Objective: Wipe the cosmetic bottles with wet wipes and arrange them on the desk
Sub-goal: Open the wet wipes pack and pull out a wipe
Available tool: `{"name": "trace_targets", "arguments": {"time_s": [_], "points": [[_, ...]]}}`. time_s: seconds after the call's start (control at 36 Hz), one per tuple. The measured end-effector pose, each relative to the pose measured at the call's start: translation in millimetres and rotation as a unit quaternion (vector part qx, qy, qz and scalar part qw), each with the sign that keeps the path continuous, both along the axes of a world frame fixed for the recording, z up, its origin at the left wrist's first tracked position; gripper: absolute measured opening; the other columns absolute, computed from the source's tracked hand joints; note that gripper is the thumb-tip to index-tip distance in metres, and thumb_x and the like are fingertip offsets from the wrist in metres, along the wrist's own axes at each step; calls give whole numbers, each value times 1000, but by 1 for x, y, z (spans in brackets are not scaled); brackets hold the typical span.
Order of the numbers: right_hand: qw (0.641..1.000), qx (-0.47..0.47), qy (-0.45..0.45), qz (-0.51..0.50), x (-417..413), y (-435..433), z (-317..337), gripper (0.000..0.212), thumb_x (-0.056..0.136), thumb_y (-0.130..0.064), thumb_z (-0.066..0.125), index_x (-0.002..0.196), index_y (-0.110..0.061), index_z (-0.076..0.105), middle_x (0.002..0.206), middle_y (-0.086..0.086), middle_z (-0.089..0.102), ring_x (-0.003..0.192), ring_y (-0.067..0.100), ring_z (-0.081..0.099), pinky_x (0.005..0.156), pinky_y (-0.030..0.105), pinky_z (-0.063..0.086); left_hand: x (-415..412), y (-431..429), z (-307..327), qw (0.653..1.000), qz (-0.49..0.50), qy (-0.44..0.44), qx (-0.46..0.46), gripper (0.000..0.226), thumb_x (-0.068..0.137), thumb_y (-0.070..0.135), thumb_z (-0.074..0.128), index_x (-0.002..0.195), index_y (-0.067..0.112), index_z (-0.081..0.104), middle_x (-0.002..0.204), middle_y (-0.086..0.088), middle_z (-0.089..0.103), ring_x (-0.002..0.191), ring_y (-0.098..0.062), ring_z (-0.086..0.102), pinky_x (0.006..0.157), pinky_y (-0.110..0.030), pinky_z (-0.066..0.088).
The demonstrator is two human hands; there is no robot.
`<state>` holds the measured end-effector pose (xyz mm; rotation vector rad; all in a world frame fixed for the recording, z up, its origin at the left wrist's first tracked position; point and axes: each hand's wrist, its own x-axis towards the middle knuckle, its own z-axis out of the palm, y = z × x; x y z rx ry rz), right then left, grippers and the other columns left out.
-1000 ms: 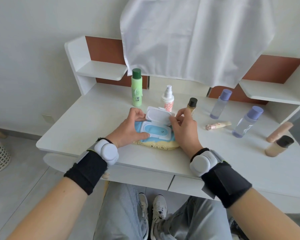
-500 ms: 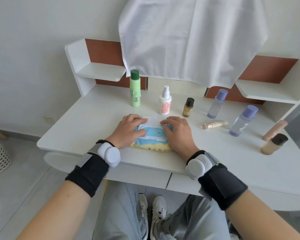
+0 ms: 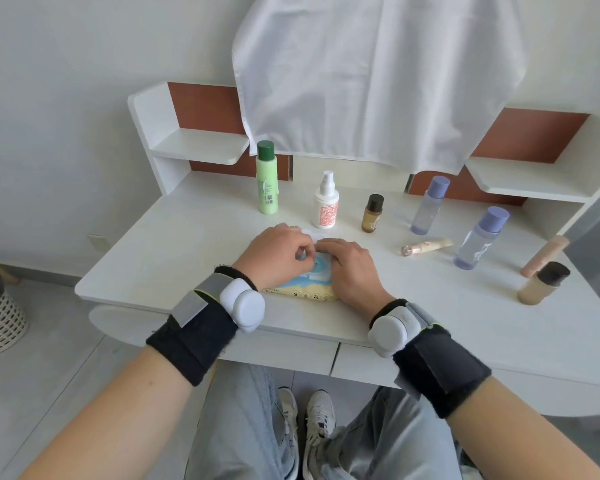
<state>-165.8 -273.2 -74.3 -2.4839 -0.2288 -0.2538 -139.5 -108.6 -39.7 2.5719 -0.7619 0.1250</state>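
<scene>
A second ago the flip lid of the wet wipes pack (image 3: 302, 292) stood open between the hands. Now only a white edge of the lid (image 3: 310, 233) shows beyond the knuckles, and both hands have closed in over the opening. The pack lies at the near middle of the table (image 3: 187, 244).

The left hand (image 3: 278, 254) has its fingers curled, thumb and forefinger meeting at the blue opening in a pinch. Whether a wipe is caught there cannot be told. The right hand (image 3: 352, 268) lies on the pack's right side with its fingers together and fairly flat, holding it down.

This looks like drawing out the first wipe, so no wiping has begun. The green bottle (image 3: 267, 178), white spray bottle (image 3: 325, 202) and small brown bottle (image 3: 372, 214) stand untouched just beyond the pack. Two purple-capped bottles (image 3: 428, 206) stand further right.
</scene>
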Motion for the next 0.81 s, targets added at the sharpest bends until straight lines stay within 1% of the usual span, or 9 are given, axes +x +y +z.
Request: {"name": "trace_targets", "arguments": {"time_s": [0.08,0.17,0.22,0.31,0.5,0.61,0.69,0.75,0.81], "points": [[1000,4,4,-2,0,0,1,60,78,-17,26,119,-15,68,130,2,64,113,34,54,98,43,39,-2,-9,4,997,41,58,12,16,79,36,67,70,25,61,68,13,52,69,-11,49,65,-28,38],[1000,3,3,-1,0,-1,0,60,77,-16,25,119,-14,68,131,2,63,114,35,54,99,43,39,-1,-16,8,994,63,77,43,22,77,42,66,66,26,57,73,9,58,75,-17,56,69,-30,45],[1000,5,1,3,0,-1,-1,60,76,-16,26,118,-14,69,130,2,64,114,35,55,98,43,39,-1,-20,12,992,68,82,72,22,78,42,64,68,23,57,80,2,62,78,-22,57,68,-31,44],[1000,6,-1,3,0,-1,-1,60,75,-17,26,117,-15,69,129,1,64,112,34,55,96,42,39,-2,-25,16,988,67,74,114,22,81,36,60,78,14,63,83,-6,62,78,-26,54,65,-30,37],[1000,7,-19,3,1,-1,-2,57,75,-15,28,113,-16,71,127,1,65,109,36,56,94,42,41,-6,-32,20,983,91,38,153,22,83,35,55,83,14,62,83,-5,55,78,-29,52,67,-29,36],[1000,6,-22,2,2,-1,-3,58,75,-14,28,114,-16,71,128,2,65,110,36,56,95,43,41,-7,-33,19,983,105,43,145,21,83,35,55,82,15,62,85,-5,57,78,-29,52,67,-30,37],[1000,7,-15,1,2,-3,-4,59,78,-17,27,118,-17,69,129,1,64,112,33,55,96,42,40,-3,-29,18,985,109,81,107,23,81,34,58,76,12,64,81,-7,63,76,-30,56,62,-29,38],[1000,18,-7,-1,3,-4,-4,53,85,-20,27,119,-20,68,125,2,66,110,31,55,96,43,40,2,-23,18,985,112,116,63,26,78,33,60,72,9,65,74,-7,64,70,-27,56,61,-30,40],[1000,28,-1,-7,3,-3,-4,40,95,-24,33,115,-22,68,118,2,67,105,29,56,94,43,40,8,-17,17,983,110,146,21,26,77,31,62,66,8,64,64,-5,55,61,-22,46,60,-30,39]]}}
